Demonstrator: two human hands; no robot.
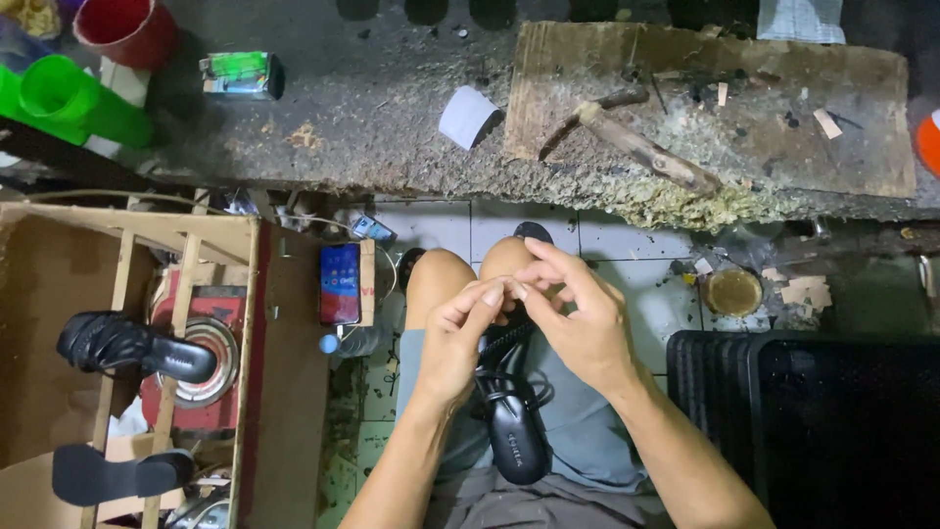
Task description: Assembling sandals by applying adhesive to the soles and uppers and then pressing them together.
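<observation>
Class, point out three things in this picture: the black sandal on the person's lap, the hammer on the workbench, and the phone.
black sandal (516, 436), head view, on its insole.
hammer (646, 152), head view, on its wooden handle.
phone (340, 283), head view, on its lit screen.

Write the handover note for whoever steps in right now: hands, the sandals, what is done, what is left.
Left hand: fingers pinched at the strap end of the black sandal, which lies on the lap, heel toward the body.
Right hand: fingertips meet the left's at the same straps.
Done: one strapped black sandal sits on the wooden frame at left.
Left: a bare black sole without straps rests lower on that frame.
Hammer lies untouched on the workbench.
</observation>
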